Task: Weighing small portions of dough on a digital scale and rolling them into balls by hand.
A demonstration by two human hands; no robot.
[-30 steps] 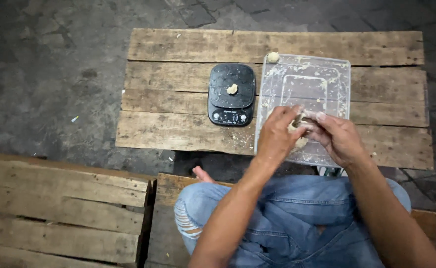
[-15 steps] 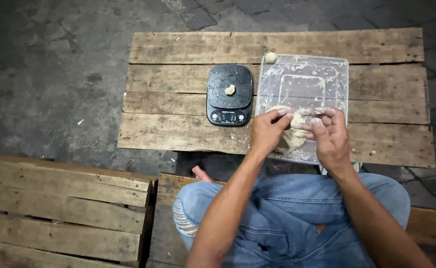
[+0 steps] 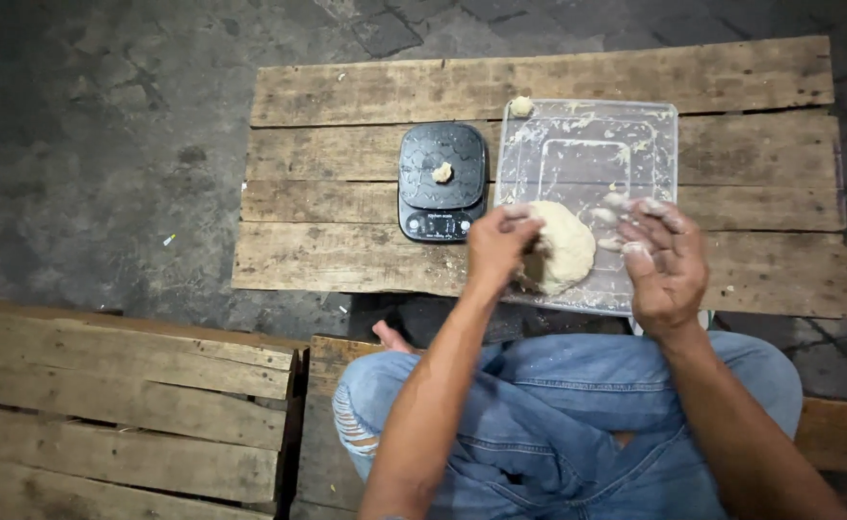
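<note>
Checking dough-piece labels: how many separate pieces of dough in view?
3: a large pale dough lump under the left hand; a small piece on the black scale; another at the clear tray's far-left corner.

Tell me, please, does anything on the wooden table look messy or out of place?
Yes: a stray dough bit sits on the table, off the smeared tray. The right hand has dough on its fingers.

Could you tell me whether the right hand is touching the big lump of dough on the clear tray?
Apart. The head view shows the right hand open beside the dough lump, with bare tray showing between its fingers and the dough.
</note>
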